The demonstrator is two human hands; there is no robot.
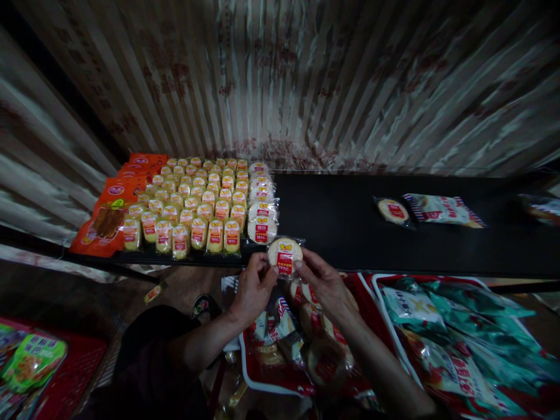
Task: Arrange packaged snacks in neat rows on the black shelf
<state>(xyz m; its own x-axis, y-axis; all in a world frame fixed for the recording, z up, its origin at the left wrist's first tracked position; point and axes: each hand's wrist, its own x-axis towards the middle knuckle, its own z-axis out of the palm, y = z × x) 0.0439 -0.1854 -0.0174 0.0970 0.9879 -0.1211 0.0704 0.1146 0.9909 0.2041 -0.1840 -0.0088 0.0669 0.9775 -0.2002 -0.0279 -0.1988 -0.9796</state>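
Observation:
Between my two hands is a round packaged cake (285, 255) in clear wrap with a red and yellow label. My left hand (257, 286) pinches its left side, the thumb on the lower front. On the other side my right hand (326, 283) grips the wrapper, thumb pressed near the label's right edge. The cake is held at the front edge of a black shelf (324, 227). Just beyond it stands a column of similar round cakes (262, 228). Left of that column are many rows of small wrapped cakes (198, 233).
Orange snack packets (105, 216) line the shelf's left end. Farther right lie a single round cake (392, 211) and a white packet (444, 210). Below are a red basket (280, 388) of cakes, a basket (405, 361) of teal packets, and a red crate (81, 364) at left.

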